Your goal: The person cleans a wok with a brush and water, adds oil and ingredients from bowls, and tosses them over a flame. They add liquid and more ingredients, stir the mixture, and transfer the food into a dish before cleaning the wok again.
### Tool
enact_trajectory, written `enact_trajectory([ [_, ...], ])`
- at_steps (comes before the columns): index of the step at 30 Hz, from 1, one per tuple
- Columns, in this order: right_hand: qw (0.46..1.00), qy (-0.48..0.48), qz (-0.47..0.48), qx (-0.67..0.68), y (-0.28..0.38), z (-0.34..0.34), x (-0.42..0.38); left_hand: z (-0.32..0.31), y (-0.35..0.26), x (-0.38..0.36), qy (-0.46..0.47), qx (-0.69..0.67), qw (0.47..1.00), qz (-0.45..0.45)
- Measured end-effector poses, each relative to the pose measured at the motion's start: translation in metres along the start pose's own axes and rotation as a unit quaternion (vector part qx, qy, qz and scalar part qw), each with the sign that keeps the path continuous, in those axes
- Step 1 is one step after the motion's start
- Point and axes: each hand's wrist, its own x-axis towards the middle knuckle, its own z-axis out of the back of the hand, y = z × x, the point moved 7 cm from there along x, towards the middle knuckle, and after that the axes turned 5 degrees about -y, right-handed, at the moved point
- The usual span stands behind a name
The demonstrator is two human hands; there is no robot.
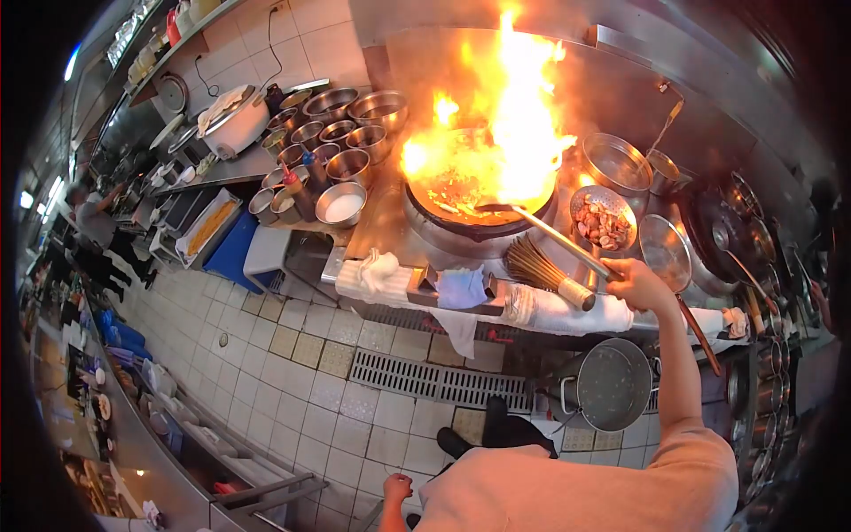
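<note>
My right hand (pixel 636 284) is closed round the handle of a long ladle (pixel 558 238), whose head reaches into a wok (pixel 443 220). Tall orange flames (pixel 523 115) rise out of the wok over the food. Down by my side, my left hand (pixel 398 486) has its fingers curled, and what it holds, if anything, is too small to tell. Right of the wok, a perforated strainer (pixel 625 206) holds pieces of browned food (pixel 601 222). A bamboo brush (pixel 550 270) lies in front of the wok, beneath the ladle's handle.
Metal bowls (pixel 341 204) and squeeze bottles (pixel 297 193) stand left of the wok. Folded cloths (pixel 576 312) line the stove's front edge. A large pot (pixel 613 385) stands below, near my right arm. Another person (pixel 93 222) is at the far left.
</note>
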Motion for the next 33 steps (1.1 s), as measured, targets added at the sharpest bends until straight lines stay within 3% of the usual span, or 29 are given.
enact_trajectory([
  [1,0.998,-0.004,0.065,0.001,-0.009,-0.006,0.022,-0.001,-0.005,0.004,0.010,-0.020,1.000,0.001],
  [3,0.995,0.008,0.100,0.029,-0.033,-0.022,0.089,0.001,-0.017,0.013,0.017,-0.040,0.999,-0.003],
  [5,0.980,-0.020,0.052,0.191,-0.038,-0.037,0.143,0.005,-0.054,0.019,0.007,0.056,0.972,-0.228],
  [6,0.974,-0.059,0.040,0.215,-0.037,-0.042,0.161,0.005,-0.056,0.036,0.000,0.053,0.972,-0.230],
  [8,0.965,-0.094,0.028,0.242,-0.034,-0.056,0.192,0.012,-0.041,0.065,-0.079,0.010,0.988,-0.132],
  [9,0.960,-0.129,0.053,0.244,-0.032,-0.060,0.204,0.027,-0.110,-0.008,-0.084,0.003,0.992,-0.091],
  [10,0.952,-0.165,0.075,0.248,-0.030,-0.064,0.212,0.022,-0.110,-0.007,-0.089,0.009,0.992,-0.091],
  [12,0.947,-0.091,0.008,0.309,-0.037,-0.096,0.234,0.004,-0.101,0.000,-0.032,-0.099,0.993,-0.050],
  [14,0.943,-0.013,-0.004,0.334,-0.016,-0.102,0.204,-0.006,-0.103,-0.008,-0.033,-0.084,0.994,-0.068],
  [16,0.940,0.032,0.027,0.338,-0.006,-0.100,0.174,-0.007,-0.116,-0.034,-0.068,0.055,0.993,-0.083],
  [17,0.939,0.046,0.028,0.339,-0.003,-0.102,0.150,-0.009,-0.108,-0.033,-0.069,0.059,0.992,-0.081],
  [19,0.938,0.060,0.029,0.341,-0.005,-0.098,0.123,-0.011,-0.108,-0.039,-0.123,0.138,0.955,-0.231],
  [20,0.918,0.097,-0.011,0.385,-0.014,-0.096,0.117,-0.013,-0.107,-0.038,-0.125,0.138,0.955,-0.230],
  [22,0.891,0.138,-0.055,0.429,-0.032,-0.097,0.125,-0.010,-0.086,-0.038,-0.147,0.168,0.965,-0.138],
  [24,0.931,0.088,0.013,0.355,-0.042,-0.087,0.176,-0.008,-0.077,-0.037,-0.136,0.175,0.969,-0.110],
  [26,0.930,0.027,0.064,0.362,-0.036,-0.076,0.211,-0.006,-0.074,-0.033,-0.132,0.179,0.971,-0.083],
  [27,0.955,-0.028,0.078,0.284,-0.033,-0.067,0.219,-0.003,-0.071,-0.033,-0.136,0.168,0.974,-0.066],
  [30,0.943,-0.071,0.073,0.317,-0.031,-0.098,0.243,-0.005,-0.079,-0.039,-0.135,0.170,0.974,-0.068],
  [32,0.959,-0.063,0.093,0.262,-0.019,-0.107,0.226,-0.016,-0.088,-0.037,-0.076,0.180,0.979,-0.062],
  [33,0.943,0.016,0.065,0.325,-0.018,-0.112,0.211,-0.018,-0.095,-0.037,-0.074,0.220,0.970,-0.070],
])
